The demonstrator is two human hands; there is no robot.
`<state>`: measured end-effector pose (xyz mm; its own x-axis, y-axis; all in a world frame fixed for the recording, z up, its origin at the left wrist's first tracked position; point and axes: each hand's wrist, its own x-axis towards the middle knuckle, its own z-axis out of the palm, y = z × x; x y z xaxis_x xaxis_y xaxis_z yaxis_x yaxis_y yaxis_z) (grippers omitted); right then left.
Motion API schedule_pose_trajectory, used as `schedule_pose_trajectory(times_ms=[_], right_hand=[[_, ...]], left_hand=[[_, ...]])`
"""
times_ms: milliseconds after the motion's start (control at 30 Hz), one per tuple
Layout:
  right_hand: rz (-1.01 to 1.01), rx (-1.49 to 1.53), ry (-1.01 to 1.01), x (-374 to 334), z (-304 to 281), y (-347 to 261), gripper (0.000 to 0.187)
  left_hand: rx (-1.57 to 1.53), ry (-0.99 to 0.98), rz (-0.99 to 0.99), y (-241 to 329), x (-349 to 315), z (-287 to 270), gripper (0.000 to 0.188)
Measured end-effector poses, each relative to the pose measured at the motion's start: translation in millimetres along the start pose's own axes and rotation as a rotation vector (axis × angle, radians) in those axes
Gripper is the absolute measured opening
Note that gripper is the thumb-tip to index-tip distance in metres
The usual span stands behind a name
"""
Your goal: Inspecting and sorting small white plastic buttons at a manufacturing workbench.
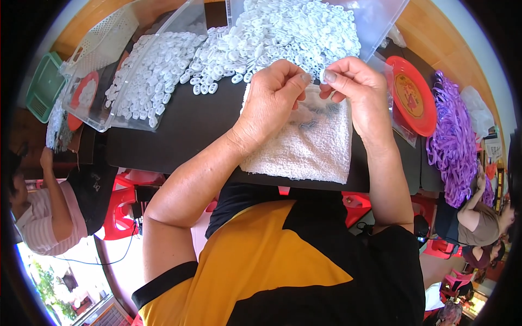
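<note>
Yellow and black shirt cloth (pixel 283 271) fills the lower part of the view, closest of all, with both bare forearms rising from it toward the desk (pixel 179 130).

That dark desk is the biggest thing beyond it. Across its far edge spreads a heap of small white plastic rings (pixel 283 32), spilling out of a clear plastic bag (pixel 375 22). A second clear bag of the same white pieces (pixel 141 81) lies toward the far left corner, with a white mesh basket (pixel 106 35) and a green basket (pixel 46 84) beyond it. At the right edge sit a red round tray (pixel 416 98) and a pile of purple cords (pixel 454 141).

A white towel (pixel 310 146) lies at the near edge, in the middle, with a few small grey metal bits (pixel 315 117) on it, partly hidden by the hands.

Above the towel's far side, the left hand (pixel 272 98) is closed in a pinch, thumb against fingertips; what it holds is too small to tell. The right hand (pixel 356 89) pinches 1 small white ring (pixel 324 76) between thumb and forefinger, just beside the left hand's fingertips.

2 other people sit at the left and right margins.
</note>
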<state>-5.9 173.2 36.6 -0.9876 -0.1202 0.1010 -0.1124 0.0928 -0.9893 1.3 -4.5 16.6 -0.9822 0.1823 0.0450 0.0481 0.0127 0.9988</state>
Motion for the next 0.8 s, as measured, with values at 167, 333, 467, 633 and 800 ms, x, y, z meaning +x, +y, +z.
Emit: schedule_pose_trajectory(times_ms=[167, 333, 467, 633, 800], right_hand=[[-0.002, 0.006, 0.0, -0.7, 0.6, -1.8, 0.009], [0.004, 0.004, -0.004, -0.7, -1.1, -3.4, 0.012], [0.0, 0.0, -0.006, -0.9, -0.7, -4.7, 0.013], [0.012, 0.004, -0.009, -1.0, -0.8, -2.9, 0.011], [-0.009, 0.003, -0.007, -0.8, -0.8, -2.7, 0.01]], left_hand=[[0.041, -0.002, 0.006, -1.7, 0.0, 0.2, 0.016], [0.037, -0.001, 0.041, -2.4, -0.6, 1.6, 0.016], [0.042, 0.012, 0.042, -3.8, 0.3, 1.1, 0.015], [0.03, 0.0, 0.066, -5.1, 0.1, 1.6, 0.014], [0.049, 0.004, 0.065, -5.4, 0.4, 1.7, 0.014]])
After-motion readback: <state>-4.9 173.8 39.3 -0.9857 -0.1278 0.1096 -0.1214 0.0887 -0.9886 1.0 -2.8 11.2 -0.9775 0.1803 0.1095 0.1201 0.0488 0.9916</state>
